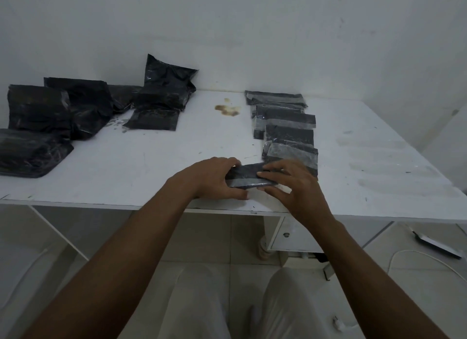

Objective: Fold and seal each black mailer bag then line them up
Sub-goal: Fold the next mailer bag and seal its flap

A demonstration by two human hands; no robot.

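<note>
**Folded bag held at both ends, row just beyond the right hand**

Position: the folded mailer bag [246, 177] sits low over the near edge of the white table [156, 161], directly ahead of the person. Cannot tell whether it rests on the surface or is lifted slightly.

Grip: the left hand [214, 178] curls round the bag's left end. The right hand [293, 187] grasps its right end, thumb laid along the top face. Both hands are clenched on the same bag. A pale strip shows along its front edge, likely the seal flap.

Key relation: the bag's long axis runs left to right, roughly parallel to the table's near edge. The row of sealed bags [286, 122] lies beyond it and to the right, stepping away toward the wall. Each bag there has the same left-right lie. The closest row bag [294, 152] is just behind the right hand, so that hand is the nearer one for placing.

Judgement: once the seal is pressed, a short push forward and right would do, with no turn needed.

Supply: the pile of unfolded bags [63, 111] lies far left, well apart. A brown stain [227, 110] marks the middle.
</note>
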